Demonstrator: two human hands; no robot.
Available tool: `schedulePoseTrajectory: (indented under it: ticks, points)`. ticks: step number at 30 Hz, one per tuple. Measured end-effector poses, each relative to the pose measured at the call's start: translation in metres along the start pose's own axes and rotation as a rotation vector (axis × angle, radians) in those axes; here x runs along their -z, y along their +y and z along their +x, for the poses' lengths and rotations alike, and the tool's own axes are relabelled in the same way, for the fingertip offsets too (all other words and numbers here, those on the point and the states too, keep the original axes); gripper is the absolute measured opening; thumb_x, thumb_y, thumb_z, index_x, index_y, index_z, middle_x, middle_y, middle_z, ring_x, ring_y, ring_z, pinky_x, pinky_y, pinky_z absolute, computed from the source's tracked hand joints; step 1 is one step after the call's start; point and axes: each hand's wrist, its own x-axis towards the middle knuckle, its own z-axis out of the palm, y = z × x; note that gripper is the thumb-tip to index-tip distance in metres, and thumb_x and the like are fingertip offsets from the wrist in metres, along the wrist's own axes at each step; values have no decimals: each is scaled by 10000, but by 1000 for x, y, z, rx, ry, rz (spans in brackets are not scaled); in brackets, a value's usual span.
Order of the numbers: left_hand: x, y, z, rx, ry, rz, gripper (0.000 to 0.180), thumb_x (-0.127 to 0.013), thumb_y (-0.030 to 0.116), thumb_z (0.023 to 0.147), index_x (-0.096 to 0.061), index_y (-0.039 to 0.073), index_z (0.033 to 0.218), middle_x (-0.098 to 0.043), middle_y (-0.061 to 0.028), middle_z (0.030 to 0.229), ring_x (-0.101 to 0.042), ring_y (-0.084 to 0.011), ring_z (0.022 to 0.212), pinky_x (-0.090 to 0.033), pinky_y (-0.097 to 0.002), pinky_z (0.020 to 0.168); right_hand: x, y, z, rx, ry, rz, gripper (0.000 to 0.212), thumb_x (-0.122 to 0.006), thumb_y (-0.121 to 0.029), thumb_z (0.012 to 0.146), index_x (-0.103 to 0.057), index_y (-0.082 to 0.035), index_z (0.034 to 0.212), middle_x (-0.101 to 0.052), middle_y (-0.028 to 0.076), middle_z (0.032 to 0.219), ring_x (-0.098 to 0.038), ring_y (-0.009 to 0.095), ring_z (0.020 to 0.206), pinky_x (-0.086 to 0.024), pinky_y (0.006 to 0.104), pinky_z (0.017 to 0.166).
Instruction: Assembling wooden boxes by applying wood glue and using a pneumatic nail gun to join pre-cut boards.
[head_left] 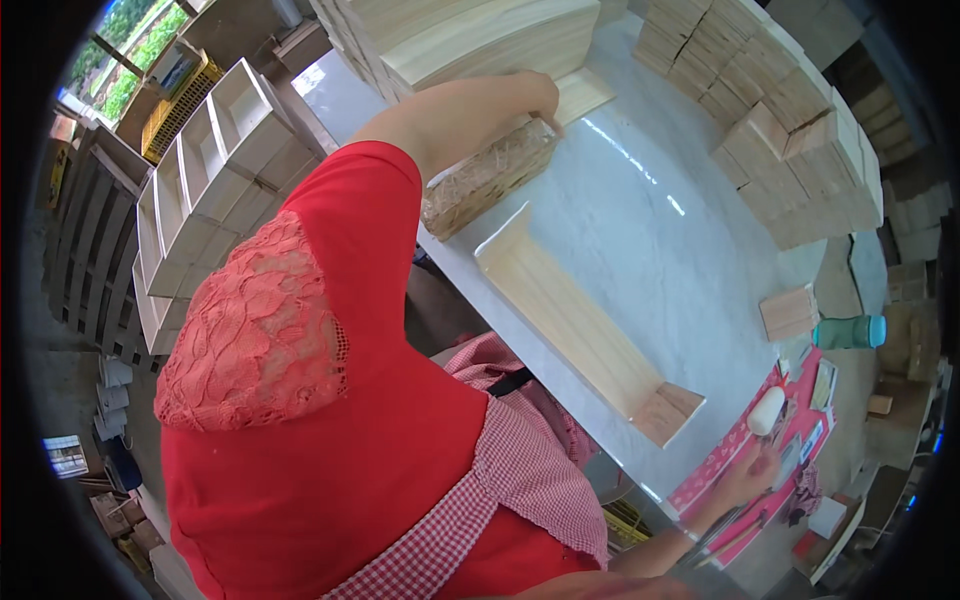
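My left hand (535,97) reaches over the table's far left side, at the end of a brown block wrapped in clear plastic (490,178), beside a pale thin board (583,95). Its fingers are mostly hidden, so I cannot tell its grip. In front lies a long wooden panel (575,310) with a short upright end piece (668,412) at its near right end and another upright edge at its far end. Whitish lines run along the edges. My right hand (752,473) is low at the right, fingers curled, over a pink patterned cloth near a white bottle (767,410); what it holds is unclear.
Stacked wooden blocks (770,130) fill the table's far right. Curved pale boards (480,45) stand at the far edge. A small wooden block (789,313) and a teal-capped jar (850,332) are at the right. Open wooden boxes (205,150) are stacked left of the table.
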Motion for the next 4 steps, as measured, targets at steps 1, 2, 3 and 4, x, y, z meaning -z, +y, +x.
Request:
schedulePoseTrajectory:
  ticks: [1,2,3,4]
  points:
    - [-2,2,11,-98,-5,135,745,-617,709,828,-753,-20,906,-713,-231,915,-695,-341,654,-583,-438,698,7,-4,-5,-4,4,-13,271,-679,-200,945,-622,31,1076,-566,164,1234,-596,228,1007,-507,337,794]
    - [2,6,7,-107,-11,133,745,-617,709,828,-753,-20,906,-713,-231,915,-695,-341,654,-583,-438,698,12,-5,-12,-26,3,-37,275,-681,-206,944,-623,22,1087,-561,159,1244,-595,235,1022,-509,346,812]
    - [8,10,2,-30,-78,42,761,-614,728,814,-757,-6,955,-717,-233,954,-707,-329,780,-567,-460,784,16,-5,-17,-45,1,-59,280,-683,-213,943,-624,13,1098,-557,154,1255,-594,242,1038,-511,355,830]
    - [22,16,-15,46,-144,-47,781,-612,747,800,-761,8,1005,-720,-235,993,-719,-316,906,-552,-483,871,22,-4,-22,-66,0,-81,285,-685,-219,942,-624,4,1109,-552,149,1265,-593,249,1053,-513,364,848]
